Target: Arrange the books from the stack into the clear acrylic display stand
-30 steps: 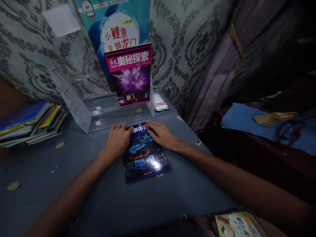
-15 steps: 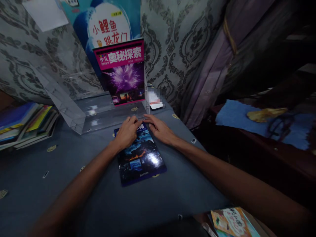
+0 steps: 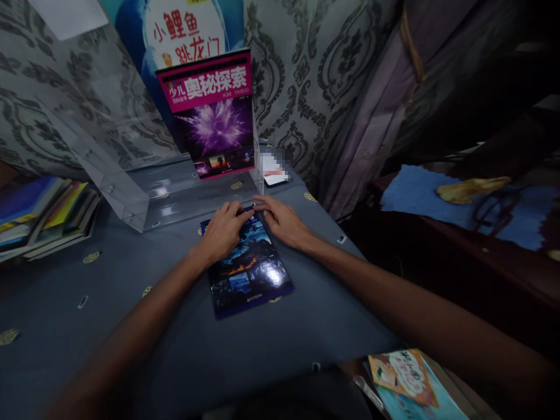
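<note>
A dark blue book (image 3: 249, 271) lies flat on the table, its cover glinting at the lower right. Across its upper left part rests my left hand (image 3: 222, 230), palm down, with loosely bent fingers reaching the top edge. My right hand (image 3: 282, 221) is at the book's upper right corner, fingers stretched out and their tips close to my left hand. Just beyond both hands stands a clear acrylic stand (image 3: 126, 201). In it a pink and purple book (image 3: 219, 125) leans upright before a taller blue book (image 3: 135, 52).
A pile of books (image 3: 48, 216) sits on the table (image 3: 131, 344) at the left. A white card (image 3: 275, 175) lies behind the stand's right end. More books (image 3: 406, 379) are low at the right. A blue cloth (image 3: 411, 195) with glasses lies on a surface further right.
The view has tilted slightly, so the stand and its books appear higher. Both hands keep nearly the same places at the top of the dark blue book.
</note>
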Tool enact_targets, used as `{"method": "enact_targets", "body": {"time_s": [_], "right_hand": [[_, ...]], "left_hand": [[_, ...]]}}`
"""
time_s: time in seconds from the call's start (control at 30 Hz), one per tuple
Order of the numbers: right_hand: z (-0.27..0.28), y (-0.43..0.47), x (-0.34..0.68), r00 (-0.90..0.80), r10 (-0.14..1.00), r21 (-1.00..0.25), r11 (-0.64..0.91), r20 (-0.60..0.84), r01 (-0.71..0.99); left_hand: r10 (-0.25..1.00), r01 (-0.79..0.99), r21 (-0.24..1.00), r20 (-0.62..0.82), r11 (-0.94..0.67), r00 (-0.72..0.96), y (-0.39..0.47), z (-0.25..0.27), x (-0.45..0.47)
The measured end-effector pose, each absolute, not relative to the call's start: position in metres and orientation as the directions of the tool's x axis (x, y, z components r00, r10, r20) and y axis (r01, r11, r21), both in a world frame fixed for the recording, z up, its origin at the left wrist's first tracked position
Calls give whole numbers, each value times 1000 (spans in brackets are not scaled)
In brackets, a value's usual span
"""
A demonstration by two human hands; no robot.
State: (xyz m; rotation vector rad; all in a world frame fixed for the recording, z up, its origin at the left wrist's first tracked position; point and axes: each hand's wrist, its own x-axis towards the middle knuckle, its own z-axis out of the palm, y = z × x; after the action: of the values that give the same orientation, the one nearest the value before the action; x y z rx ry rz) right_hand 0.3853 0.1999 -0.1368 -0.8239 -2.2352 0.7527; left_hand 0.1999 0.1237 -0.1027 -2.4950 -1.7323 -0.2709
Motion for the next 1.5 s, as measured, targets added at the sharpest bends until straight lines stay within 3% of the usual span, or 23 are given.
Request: {"method": "enact_targets", "body": {"time_s": [0.2, 0.57, 0.83, 1.23, 1.5], "right_hand": [[-134, 198, 384, -606, 718, -673, 638, 344, 375], [-126, 192, 386, -594, 733, -677, 624, 332, 391], [-113, 168, 396, -580, 745, -708, 602, 330, 369], [-112, 128, 429, -666, 687, -665, 645, 291, 375], [-112, 85, 475, -729, 593, -613, 729, 343, 304]], "left_hand": [[942, 953, -46, 143, -301, 304, 121, -99, 208], [924, 932, -4, 130, -363, 360, 112, -97, 201], [856, 853, 126, 197, -506, 479, 82, -103, 208], [833, 813, 189, 178, -551, 524, 61, -101, 214], [710, 682, 197, 229, -704, 666, 40, -101, 225]]}}
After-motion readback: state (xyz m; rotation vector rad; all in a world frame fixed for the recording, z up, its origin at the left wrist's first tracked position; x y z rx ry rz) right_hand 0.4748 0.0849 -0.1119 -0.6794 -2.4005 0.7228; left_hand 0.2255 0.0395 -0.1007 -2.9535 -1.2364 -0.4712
